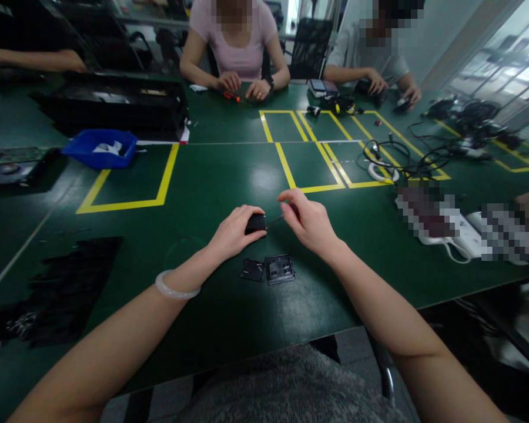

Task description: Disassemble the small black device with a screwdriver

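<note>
My left hand (237, 231) is closed around a small black box-shaped part (256, 222), fingers along its far side and thumb on the near side. From the right, my right hand (306, 220) grips a screwdriver (275, 221); its thin shaft reaches to the right end of the black part, and the handle is mostly hidden in my fingers. Nearer to me on the green table (229, 311) lie two flat black plastic pieces, a smaller plate (252, 269) and, beside it, a squarer frame (280, 269).
Black parts (70, 282) are piled at left, behind them a blue bin (101, 148) holding white scraps and a long black tray (119, 103). Cables (405, 155) and a white power strip (465, 232) lie at right. Two people (233, 41) (374, 64) work across the table.
</note>
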`<state>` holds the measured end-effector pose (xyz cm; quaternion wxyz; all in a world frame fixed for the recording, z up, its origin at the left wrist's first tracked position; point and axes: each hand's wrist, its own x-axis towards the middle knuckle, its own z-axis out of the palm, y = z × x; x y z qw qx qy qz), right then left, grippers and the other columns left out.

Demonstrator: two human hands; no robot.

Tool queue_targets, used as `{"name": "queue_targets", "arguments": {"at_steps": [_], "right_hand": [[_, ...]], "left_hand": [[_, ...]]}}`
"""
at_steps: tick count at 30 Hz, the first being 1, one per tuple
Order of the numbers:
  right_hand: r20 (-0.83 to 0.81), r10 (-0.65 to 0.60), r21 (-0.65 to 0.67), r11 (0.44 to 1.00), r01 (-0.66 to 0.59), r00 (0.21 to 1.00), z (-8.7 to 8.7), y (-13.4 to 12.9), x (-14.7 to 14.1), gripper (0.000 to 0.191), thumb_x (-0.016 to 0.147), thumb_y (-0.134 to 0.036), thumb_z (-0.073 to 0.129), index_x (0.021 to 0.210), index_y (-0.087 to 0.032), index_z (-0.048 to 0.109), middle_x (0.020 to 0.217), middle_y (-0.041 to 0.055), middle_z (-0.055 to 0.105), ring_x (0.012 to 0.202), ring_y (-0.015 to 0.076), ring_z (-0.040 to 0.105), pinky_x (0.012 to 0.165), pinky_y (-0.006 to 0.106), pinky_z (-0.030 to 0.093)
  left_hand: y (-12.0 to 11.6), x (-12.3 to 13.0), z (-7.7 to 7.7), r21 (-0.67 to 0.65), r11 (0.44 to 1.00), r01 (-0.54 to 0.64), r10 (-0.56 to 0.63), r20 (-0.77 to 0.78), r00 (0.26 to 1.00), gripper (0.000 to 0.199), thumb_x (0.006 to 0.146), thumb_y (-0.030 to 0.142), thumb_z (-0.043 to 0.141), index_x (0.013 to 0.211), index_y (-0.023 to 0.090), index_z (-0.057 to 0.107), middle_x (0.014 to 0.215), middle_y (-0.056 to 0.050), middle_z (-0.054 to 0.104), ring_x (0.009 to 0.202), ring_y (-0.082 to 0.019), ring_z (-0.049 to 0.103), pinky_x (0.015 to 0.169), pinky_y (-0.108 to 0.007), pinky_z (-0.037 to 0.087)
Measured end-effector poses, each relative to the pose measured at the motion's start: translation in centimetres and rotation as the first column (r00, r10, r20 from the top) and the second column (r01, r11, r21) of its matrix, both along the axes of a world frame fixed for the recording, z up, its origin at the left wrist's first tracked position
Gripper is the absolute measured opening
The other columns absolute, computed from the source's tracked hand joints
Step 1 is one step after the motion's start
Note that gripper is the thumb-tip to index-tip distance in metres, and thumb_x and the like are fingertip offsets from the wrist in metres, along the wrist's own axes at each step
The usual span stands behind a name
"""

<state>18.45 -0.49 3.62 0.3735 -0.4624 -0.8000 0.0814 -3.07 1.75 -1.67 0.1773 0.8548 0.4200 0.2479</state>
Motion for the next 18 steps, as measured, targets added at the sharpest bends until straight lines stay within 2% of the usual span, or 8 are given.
{"name": "queue_targets", "arguments": {"at_steps": [4,10,15,18], "right_hand": [[0.007,0.008,-0.016,1.000,-0.007,1.000,-0.06,0.03,0.12,0.020,0.100,-0.034,0.044,0.097,-0.021,0.059,0.064,-0.0024,0.058,0.054,0.0111,0.050,0.058,0.024,0.036],[-0.041,0.000,-0.017,1.000,-0.001,0.999,-0.29,-0.01,0.11,0.019,0.099,-0.027,0.043,0.110,-0.021,0.057,0.074,-0.0002,0.063,0.062,0.0130,0.056,0.063,0.025,0.040],[-0.026,0.013,-0.015,1.000,-0.014,1.000,-0.16,-0.03,0.18,0.021,0.100,-0.034,0.043,0.097,-0.020,0.059,0.068,-0.0012,0.059,0.057,0.0119,0.053,0.060,0.025,0.037],[-0.027,0.015,-0.021,1.000,-0.015,1.000,-0.17,-0.02,0.16,0.021,0.100,-0.032,0.042,0.099,-0.019,0.059,0.068,-0.0009,0.059,0.057,0.0120,0.054,0.059,0.025,0.037]], "left_hand": [[0.00,-0.02,0.03,0.001,1.000,-0.003,0.003,-0.008,1.000,0.036,0.089,0.035,0.067,0.119,0.024,0.053,0.113,-0.006,0.061,0.108,-0.028,0.058,0.094,-0.042,0.048],[0.02,-0.03,0.04,-0.003,1.000,0.006,-0.006,0.001,1.000,0.036,0.089,0.035,0.067,0.120,0.024,0.053,0.115,-0.007,0.061,0.109,-0.027,0.057,0.094,-0.042,0.048],[0.02,-0.05,0.10,0.003,1.000,0.005,-0.005,-0.003,1.000,0.036,0.089,0.036,0.067,0.120,0.023,0.053,0.113,-0.007,0.061,0.107,-0.028,0.058,0.093,-0.042,0.047],[0.00,-0.04,0.19,-0.008,1.000,0.001,-0.001,-0.009,1.000,0.036,0.089,0.036,0.067,0.119,0.023,0.053,0.114,-0.007,0.061,0.108,-0.028,0.058,0.094,-0.042,0.047]]}}
